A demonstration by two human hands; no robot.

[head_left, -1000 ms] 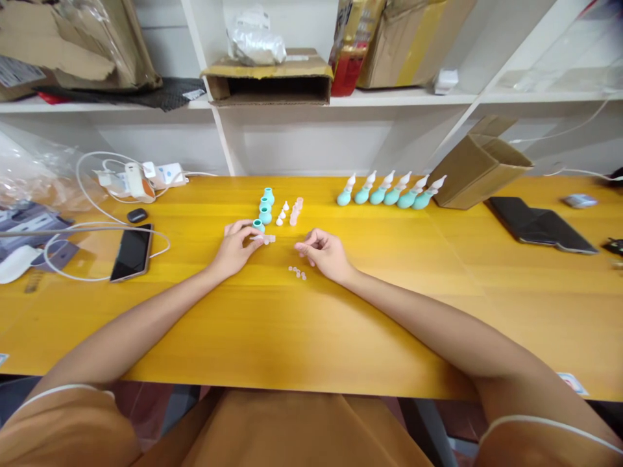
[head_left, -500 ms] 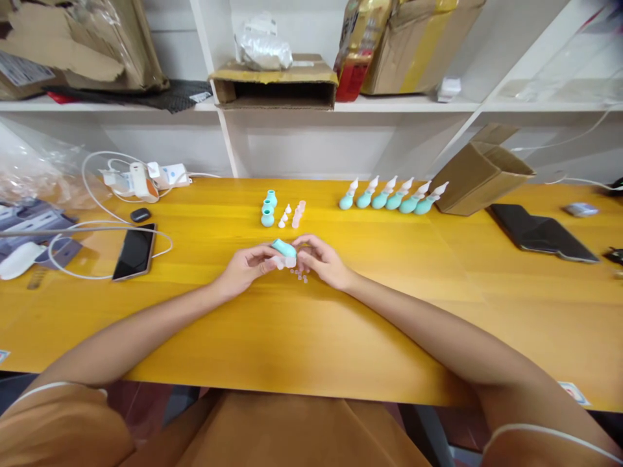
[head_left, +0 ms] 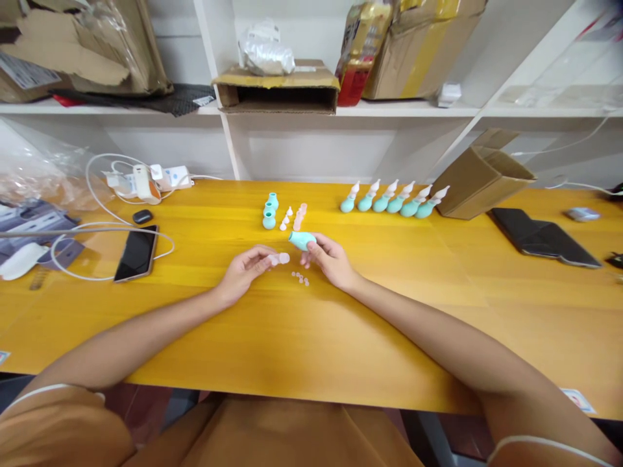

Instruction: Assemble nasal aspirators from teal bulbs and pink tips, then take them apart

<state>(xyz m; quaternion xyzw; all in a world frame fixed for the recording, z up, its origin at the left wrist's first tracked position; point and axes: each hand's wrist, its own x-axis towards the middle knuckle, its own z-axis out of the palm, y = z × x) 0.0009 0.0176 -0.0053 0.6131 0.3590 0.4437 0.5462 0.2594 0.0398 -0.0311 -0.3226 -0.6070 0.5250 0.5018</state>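
The right hand (head_left: 331, 259) grips a teal rubber bulb (head_left: 302, 240) in its fingertips, holding it just above the yellow table (head_left: 302, 337) with its opening turned toward the other hand. The left hand (head_left: 243, 271) pinches a small translucent tip (head_left: 280, 259) between thumb and fingers, close to the bulb but not touching it. Between the two hands, slightly nearer the person, a cluster of tiny clear pieces (head_left: 300, 278) lies on the table. Just beyond the hands stand three more teal bulbs (head_left: 269, 211) in a short column, and beside them, on the right-hand side, a few loose white tips (head_left: 292, 217). Farther out past the right hand, a row of six assembled bulbs with white tips (head_left: 396, 198) lies side by side, all tilted the same way, ending just beside an open cardboard box (head_left: 479, 175) lying on its side. Beyond that box rests a dark flat case (head_left: 542, 237). Well off to the left hand's side lie a black phone (head_left: 137, 252) ringed by a white cable (head_left: 97, 227), a small dark oval case (head_left: 141, 216) and a white power strip with chargers (head_left: 148, 179).
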